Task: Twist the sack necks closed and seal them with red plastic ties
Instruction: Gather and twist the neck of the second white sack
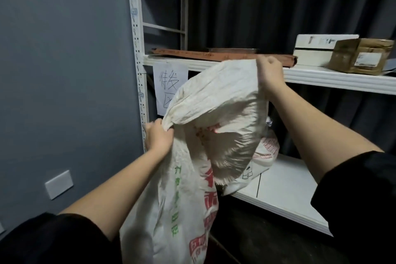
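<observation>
Holding woven sack (184, 199) mouth spread: left hand (157, 136) and right hand (270, 70) each clench rim; cloth limp, light; gather neck below rim

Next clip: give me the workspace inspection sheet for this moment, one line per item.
Surface: white lower shelf, part bare.
Job's things: white woven sack held up by its open mouth, neck untwisted; no red tie seen.
Clutter: second printed sack on the lower shelf; cardboard box, white box and flat brown carton on the upper shelf.
Grippers: left hand and right hand each grip the sack's rim.
Cables: nothing seen.
Surroundings: grey wall, wall plate, handwritten paper sign.
</observation>
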`<state>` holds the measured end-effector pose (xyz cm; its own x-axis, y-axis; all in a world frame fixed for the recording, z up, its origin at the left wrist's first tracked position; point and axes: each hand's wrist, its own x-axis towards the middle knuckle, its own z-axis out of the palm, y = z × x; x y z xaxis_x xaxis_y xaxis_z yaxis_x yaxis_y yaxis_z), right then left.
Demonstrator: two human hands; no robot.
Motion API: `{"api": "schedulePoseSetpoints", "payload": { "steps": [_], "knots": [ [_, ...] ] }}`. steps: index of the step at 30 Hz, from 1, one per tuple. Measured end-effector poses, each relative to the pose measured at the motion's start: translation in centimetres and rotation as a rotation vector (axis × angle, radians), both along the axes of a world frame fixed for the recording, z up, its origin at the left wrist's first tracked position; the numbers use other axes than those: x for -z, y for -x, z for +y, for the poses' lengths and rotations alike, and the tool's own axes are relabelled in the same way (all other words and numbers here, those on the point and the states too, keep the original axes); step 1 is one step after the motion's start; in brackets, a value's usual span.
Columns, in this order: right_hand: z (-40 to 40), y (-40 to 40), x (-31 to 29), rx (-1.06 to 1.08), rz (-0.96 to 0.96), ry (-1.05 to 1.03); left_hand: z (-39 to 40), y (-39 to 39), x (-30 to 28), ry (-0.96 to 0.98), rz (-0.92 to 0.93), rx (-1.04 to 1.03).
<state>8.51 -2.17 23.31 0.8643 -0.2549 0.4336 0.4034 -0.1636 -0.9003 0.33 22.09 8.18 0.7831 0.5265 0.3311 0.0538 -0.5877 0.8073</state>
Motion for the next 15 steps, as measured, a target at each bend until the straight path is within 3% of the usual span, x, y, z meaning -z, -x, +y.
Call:
{"api": "schedulePoseSetpoints", "payload": {
  "steps": [2,5,8,10,12,15],
  "knots": [
    [-0.2,-0.2,1.6,-0.057,-0.017,0.055,0.5,-0.4,-0.3,0.167,-0.051,0.077],
    [-0.6,-0.5,2.2,-0.030,-0.031,0.155,1.0,0.4,-1.0,0.206,-0.102,0.301],
    [-1.2,-0.6,1.1,-0.045,-0.054,0.079,1.7,2.0,-1.8,0.273,0.018,0.687],
    [-1.1,-0.6,-0.1,-0.101,-0.042,-0.033,2.1,2.7,-2.0,0.338,0.125,0.805],
    [-0.6,-0.5,-1.4,-0.155,-0.047,-0.087,2.2,3.1,-2.3,0.353,0.142,0.796],
    [0.6,-0.5,-3.2,-0.186,-0.140,-0.107,1.7,2.6,-3.6,0.210,-0.034,0.572]
  ]
}}
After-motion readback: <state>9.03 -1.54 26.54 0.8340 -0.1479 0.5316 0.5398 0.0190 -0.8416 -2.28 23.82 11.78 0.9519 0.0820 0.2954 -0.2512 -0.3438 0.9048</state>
